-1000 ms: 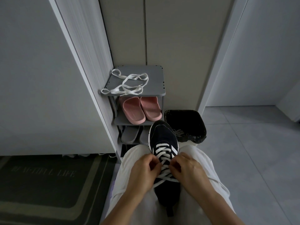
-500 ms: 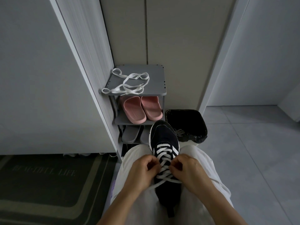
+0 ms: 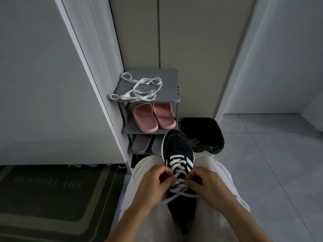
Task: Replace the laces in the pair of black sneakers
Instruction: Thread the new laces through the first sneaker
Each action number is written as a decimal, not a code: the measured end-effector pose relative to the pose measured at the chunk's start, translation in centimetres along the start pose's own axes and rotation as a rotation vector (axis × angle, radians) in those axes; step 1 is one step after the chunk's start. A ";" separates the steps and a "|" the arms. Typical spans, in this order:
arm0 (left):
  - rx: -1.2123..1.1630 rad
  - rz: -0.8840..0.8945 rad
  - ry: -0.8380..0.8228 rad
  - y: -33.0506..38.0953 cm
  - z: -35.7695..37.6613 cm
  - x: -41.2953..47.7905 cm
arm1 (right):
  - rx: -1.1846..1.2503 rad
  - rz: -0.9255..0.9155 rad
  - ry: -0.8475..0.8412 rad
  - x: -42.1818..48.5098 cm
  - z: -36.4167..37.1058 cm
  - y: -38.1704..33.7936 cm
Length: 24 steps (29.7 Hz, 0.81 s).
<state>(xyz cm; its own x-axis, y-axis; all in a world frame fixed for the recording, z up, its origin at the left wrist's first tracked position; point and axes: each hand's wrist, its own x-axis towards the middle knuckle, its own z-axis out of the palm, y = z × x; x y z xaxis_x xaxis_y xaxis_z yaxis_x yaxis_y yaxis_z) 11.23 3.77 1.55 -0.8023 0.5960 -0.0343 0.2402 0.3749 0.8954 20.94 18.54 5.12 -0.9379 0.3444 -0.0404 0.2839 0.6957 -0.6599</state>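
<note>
A black sneaker (image 3: 176, 147) with white side stripes lies between my knees, toe pointing away from me. A white lace (image 3: 180, 169) crosses through its eyelets. My left hand (image 3: 153, 186) sits at the sneaker's left side, its curled fingers pinching the lace. At the right side my right hand (image 3: 206, 186) pinches the lace the same way. A loose lace end trails out below my left hand. Another white lace (image 3: 139, 89) lies in a loose tangle on top of the grey shoe rack (image 3: 170, 84). Only one black sneaker is in view.
Pink slippers (image 3: 153, 117) sit on the rack's second shelf, grey slippers (image 3: 141, 144) on the one below. A bin with a black bag (image 3: 202, 133) stands right of the rack. A dark doormat (image 3: 47, 193) lies at the left. Tiled floor (image 3: 279, 163) spreads to the right.
Both hands have slipped slightly toward me along the sneaker while working the lace. The sneaker and the rack have stayed put.
</note>
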 end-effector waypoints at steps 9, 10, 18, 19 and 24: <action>0.112 0.015 0.021 -0.7 0.1 -0.2 | 0.091 0.062 0.065 0.2 -0.3 -0.5; 0.119 0.020 0.025 -0.7 0.2 -0.4 | 0.066 0.039 0.082 0.3 -0.4 -0.5; 0.168 0.038 -0.010 -0.1 0.2 -0.9 | -0.078 -0.090 0.229 0.5 1.1 0.1; 0.213 0.050 -0.023 -0.1 0.3 -1.0 | -0.085 -0.085 0.244 0.4 1.4 0.6; 0.782 0.332 0.122 -1.7 1.8 -1.3 | -0.099 -0.030 0.062 -0.2 1.4 1.2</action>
<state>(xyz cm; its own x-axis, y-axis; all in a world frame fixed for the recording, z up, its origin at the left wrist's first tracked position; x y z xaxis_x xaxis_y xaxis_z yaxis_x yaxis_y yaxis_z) 12.88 3.62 -0.68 -0.6658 0.6979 0.2637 0.7450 0.6027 0.2859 21.23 18.47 3.31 -0.9331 0.3588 0.0263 0.2773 0.7639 -0.5828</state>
